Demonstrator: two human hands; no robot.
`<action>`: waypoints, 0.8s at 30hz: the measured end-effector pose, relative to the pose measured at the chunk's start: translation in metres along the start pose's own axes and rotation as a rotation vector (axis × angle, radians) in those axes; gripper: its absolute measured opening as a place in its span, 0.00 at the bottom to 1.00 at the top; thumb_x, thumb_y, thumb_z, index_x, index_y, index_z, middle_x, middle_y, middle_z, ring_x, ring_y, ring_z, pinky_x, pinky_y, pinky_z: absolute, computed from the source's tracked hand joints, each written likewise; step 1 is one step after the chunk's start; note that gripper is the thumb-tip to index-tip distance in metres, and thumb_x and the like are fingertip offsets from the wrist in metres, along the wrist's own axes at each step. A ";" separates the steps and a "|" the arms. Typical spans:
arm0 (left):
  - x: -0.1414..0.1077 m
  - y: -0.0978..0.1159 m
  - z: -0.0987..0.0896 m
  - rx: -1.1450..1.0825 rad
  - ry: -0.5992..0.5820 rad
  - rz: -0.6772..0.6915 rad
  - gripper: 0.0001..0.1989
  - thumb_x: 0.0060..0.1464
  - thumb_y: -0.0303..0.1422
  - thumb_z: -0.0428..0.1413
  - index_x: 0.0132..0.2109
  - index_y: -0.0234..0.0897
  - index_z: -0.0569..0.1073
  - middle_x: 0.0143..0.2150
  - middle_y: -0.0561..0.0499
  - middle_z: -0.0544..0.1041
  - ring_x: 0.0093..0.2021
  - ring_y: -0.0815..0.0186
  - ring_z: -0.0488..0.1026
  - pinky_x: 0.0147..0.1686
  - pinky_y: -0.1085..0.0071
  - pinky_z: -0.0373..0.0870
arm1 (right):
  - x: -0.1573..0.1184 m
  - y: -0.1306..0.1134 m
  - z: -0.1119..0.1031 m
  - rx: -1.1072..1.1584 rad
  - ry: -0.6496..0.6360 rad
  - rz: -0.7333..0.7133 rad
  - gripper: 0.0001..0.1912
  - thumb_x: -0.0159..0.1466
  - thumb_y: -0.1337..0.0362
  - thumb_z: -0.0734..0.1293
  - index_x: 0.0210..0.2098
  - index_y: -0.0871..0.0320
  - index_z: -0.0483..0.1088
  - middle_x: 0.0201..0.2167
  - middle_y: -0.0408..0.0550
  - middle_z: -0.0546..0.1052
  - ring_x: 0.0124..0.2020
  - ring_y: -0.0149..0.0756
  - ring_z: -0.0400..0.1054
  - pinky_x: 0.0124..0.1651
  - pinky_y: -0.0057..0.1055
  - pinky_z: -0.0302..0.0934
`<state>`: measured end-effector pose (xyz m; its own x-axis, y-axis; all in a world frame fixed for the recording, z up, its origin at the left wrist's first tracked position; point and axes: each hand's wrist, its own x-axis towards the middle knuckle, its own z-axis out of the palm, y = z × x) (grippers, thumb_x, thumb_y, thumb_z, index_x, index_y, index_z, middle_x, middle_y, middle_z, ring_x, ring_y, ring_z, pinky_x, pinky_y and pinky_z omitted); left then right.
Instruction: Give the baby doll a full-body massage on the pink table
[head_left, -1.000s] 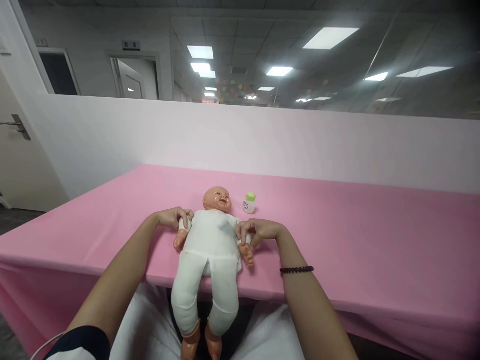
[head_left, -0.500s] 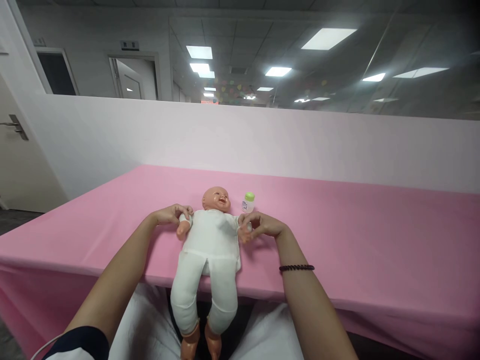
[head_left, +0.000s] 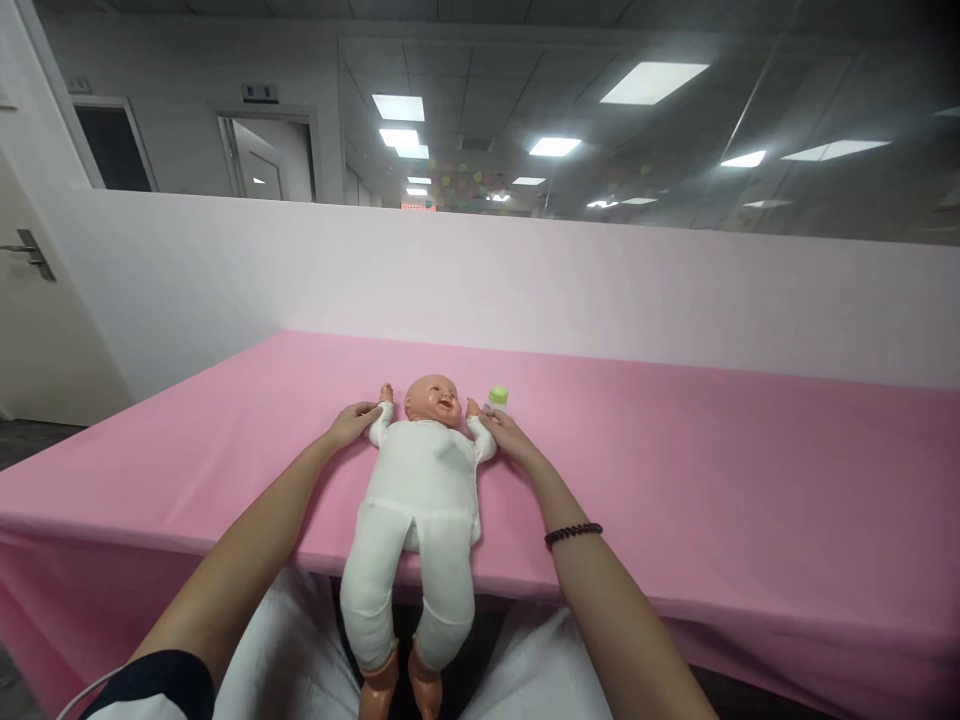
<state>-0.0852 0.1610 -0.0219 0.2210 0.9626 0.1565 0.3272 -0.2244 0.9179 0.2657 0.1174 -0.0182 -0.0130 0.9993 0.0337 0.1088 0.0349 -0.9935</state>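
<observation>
A baby doll in white cloth lies face up, its torso on the pink cloth and its legs hanging over the table's front edge. Both doll arms are bent up beside its head. My left hand pinches the doll arm on the left side near its wrist. On the right side, my right hand has its fingers closed on the other forearm. Just behind that hand is a small bottle with a green cap, its lower part hidden by my fingers.
The pink cloth covers the table and drapes over its front. A white low wall with glass above it runs along the back. At the far left is a door with a metal handle.
Both doll arms have swung from low at its sides up to beside its head, my hands moving with them. My right hand has shifted left and now partly covers the bottle.
</observation>
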 end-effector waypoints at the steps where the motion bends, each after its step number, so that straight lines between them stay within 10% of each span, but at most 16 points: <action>1: 0.001 -0.001 0.001 0.037 0.011 -0.016 0.28 0.51 0.56 0.57 0.43 0.34 0.79 0.39 0.45 0.80 0.40 0.56 0.74 0.39 0.65 0.68 | 0.002 0.003 0.001 -0.048 0.041 0.019 0.23 0.55 0.49 0.75 0.44 0.55 0.72 0.41 0.50 0.78 0.41 0.41 0.71 0.43 0.34 0.64; 10: 0.000 0.005 0.004 0.113 0.030 -0.117 0.23 0.49 0.53 0.58 0.40 0.38 0.81 0.34 0.47 0.82 0.41 0.52 0.77 0.38 0.65 0.69 | -0.003 -0.005 0.004 -0.018 0.019 0.058 0.19 0.55 0.51 0.74 0.40 0.57 0.74 0.39 0.51 0.78 0.40 0.41 0.71 0.43 0.33 0.64; 18: -0.007 0.018 -0.007 -0.366 -0.176 -0.052 0.29 0.52 0.43 0.63 0.59 0.39 0.71 0.45 0.46 0.79 0.41 0.60 0.76 0.39 0.67 0.70 | -0.020 -0.026 -0.012 0.307 -0.206 -0.040 0.23 0.58 0.53 0.75 0.50 0.55 0.74 0.41 0.48 0.77 0.37 0.35 0.70 0.38 0.28 0.63; 24: -0.014 0.024 -0.012 -0.611 -0.463 0.020 0.27 0.48 0.28 0.67 0.55 0.44 0.73 0.51 0.48 0.77 0.43 0.63 0.76 0.42 0.69 0.72 | -0.025 -0.032 -0.024 0.264 -0.518 -0.018 0.27 0.58 0.60 0.77 0.56 0.50 0.72 0.51 0.49 0.76 0.48 0.39 0.72 0.49 0.34 0.66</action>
<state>-0.0912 0.1437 0.0022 0.6281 0.7672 0.1300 -0.2172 0.0124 0.9761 0.2863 0.0911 0.0155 -0.5041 0.8616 0.0591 -0.1466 -0.0179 -0.9890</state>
